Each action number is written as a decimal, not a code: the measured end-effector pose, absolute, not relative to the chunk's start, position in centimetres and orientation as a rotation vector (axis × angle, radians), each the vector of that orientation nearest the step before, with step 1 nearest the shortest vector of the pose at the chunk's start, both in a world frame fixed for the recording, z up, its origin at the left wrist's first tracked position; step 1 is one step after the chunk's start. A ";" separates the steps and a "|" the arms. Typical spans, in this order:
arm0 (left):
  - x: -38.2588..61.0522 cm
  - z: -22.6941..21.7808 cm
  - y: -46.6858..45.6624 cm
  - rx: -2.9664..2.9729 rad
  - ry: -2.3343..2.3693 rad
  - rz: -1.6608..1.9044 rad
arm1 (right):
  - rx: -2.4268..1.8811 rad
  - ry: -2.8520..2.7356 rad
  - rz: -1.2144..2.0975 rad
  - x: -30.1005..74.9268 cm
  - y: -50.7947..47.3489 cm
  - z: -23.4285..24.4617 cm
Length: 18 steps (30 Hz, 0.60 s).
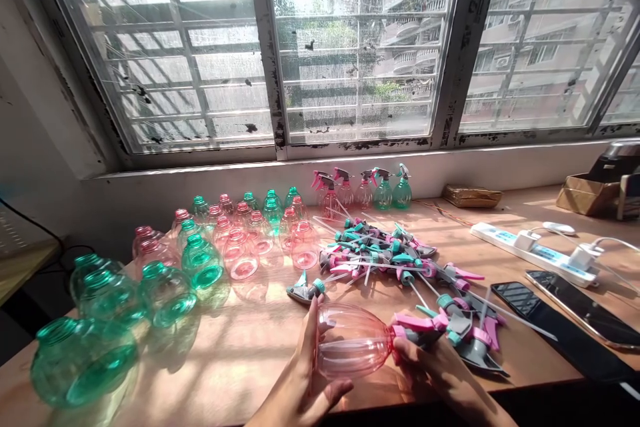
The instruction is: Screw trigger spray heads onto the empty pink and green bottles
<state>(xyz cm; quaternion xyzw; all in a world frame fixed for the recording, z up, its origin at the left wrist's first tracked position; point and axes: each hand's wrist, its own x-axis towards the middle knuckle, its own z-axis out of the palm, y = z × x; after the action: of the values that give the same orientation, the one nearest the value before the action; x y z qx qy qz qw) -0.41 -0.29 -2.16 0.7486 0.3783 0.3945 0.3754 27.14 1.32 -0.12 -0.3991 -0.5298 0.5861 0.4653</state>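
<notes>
Head camera view: at the lower centre of the frame, a clear pink spray bottle (pixel 353 343) lies sideways in the air between two bare hands, just above a sunlit wooden table (pixel 220 367). The left hand (pixel 305 363) is cupped round the base, thumb below and fingers at the far side, apparently to keep the smooth, rounded body from turning. The right hand (pixel 417 360) pinches the pink collar of a trigger sprayer head (pixel 417 325) at the bottle's neck; whether the threads are fully seated cannot be told. Tilting the bottle this way probably gives each hand one end to grip.

Uncapped green bottles (pixel 83 360) and pink bottles (pixel 241 253) stand upright across the left, necks up, likely for easy picking. Right of centre, loose teal, pink and grey sprayer heads (pixel 373 253) lie heaped, seemingly within the right hand's reach. Against the wall under the window (pixel 357 47), bottles fitted with sprayers (pixel 383 193) stand in a row, perhaps set apart from the uncapped ones. At the right lie two phones (pixel 543 320) and a white power strip (pixel 535 255).
</notes>
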 end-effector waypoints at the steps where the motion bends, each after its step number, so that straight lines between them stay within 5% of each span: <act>1: -0.5 -2.1 -0.4 1.923 0.973 1.000 | -0.968 -1.296 1.439 27.2 1.4 -0.2; 18: -0.8 -2.4 -0.1 1.869 0.991 1.009 | -0.970 -1.361 1.403 27.6 1.7 -0.8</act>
<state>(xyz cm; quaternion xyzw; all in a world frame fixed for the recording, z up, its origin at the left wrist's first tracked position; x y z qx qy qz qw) -0.80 -0.09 -2.43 0.7349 0.3897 0.3965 0.3884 27.61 1.71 -0.79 -0.3945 -0.5533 0.5702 0.4616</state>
